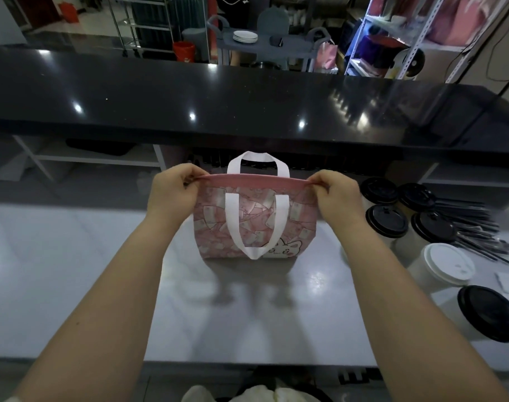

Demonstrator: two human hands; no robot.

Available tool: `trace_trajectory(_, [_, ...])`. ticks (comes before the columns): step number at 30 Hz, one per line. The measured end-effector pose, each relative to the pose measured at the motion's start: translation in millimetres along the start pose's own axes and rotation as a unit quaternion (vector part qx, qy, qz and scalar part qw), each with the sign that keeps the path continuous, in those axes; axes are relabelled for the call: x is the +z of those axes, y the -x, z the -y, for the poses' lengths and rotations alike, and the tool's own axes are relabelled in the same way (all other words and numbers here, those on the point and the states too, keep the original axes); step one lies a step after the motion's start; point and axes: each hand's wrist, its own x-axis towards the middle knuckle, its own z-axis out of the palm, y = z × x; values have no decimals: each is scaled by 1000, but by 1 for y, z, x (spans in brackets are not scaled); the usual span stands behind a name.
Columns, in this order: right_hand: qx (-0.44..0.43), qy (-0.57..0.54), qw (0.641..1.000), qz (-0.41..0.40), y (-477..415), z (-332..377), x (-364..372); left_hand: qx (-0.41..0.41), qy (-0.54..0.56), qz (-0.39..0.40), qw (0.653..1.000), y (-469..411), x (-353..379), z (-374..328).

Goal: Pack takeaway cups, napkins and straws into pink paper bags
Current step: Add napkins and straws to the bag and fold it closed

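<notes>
Bag (297, 219), pink with a printed pattern, stands upright on the grey table (102, 271), around the middle and toward the far edge. Mouth faces up. Long axis runs left to right, roughly parallel to the table's far edge, with the broad face toward the camera. A rabbit print sits low on the right of that face.

Left hand (172, 190) pinches the left end of the top rim, fingers curled on it. Right hand (334, 192) pinches the right end the same way. The rim is stretched straight between them, and the mouth looks nearly flat and closed.

Far handle (257, 158), white, stands up above the rim. Near handle (254, 250), also white, hangs down over the front face, almost to the bag's bottom.

Cups (386, 220) are grouped at the table's right edge, apart from the bag: five with black lids, one with a white lid (447, 265). Straws (474, 227), dark, lie in a loose pile just beyond the cups at the far right, pointing roughly left to right.

Black counter (189, 91) is raised behind the table's far edge.
</notes>
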Motion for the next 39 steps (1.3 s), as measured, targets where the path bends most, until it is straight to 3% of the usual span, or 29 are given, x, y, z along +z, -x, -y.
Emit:
trace_trajectory(3, [59, -100, 993, -13, 7, -8, 6, -42, 75, -20, 996, 9, 6, 5])
trace_trajectory(7, [134, -305, 943, -18, 41, -33, 19, -141, 170, -35, 975, 45, 15, 30])
trace_trajectory(13, [229, -363, 903, 12, 89, -69, 53, -240, 238, -38, 940, 107, 43, 65])
trace_trajectory(16, [245, -382, 890, -43, 88, -68, 65, -259, 249, -46, 932, 104, 50, 72])
trace_trajectory(21, [257, -359, 895, -62, 92, -70, 72, -268, 246, -48, 930, 103, 54, 75])
trace_trajectory(31, [279, -301, 911, -23, 102, -86, 81, -278, 149, -16, 949, 117, 58, 93])
trace_trajectory(37, [223, -336, 915, 1, 83, -76, 58, -236, 201, 48, 949, 101, 36, 78])
trace_trajectory(39, [171, -367, 914, -6, 64, -64, 42, -200, 227, 22, 953, 82, 23, 64])
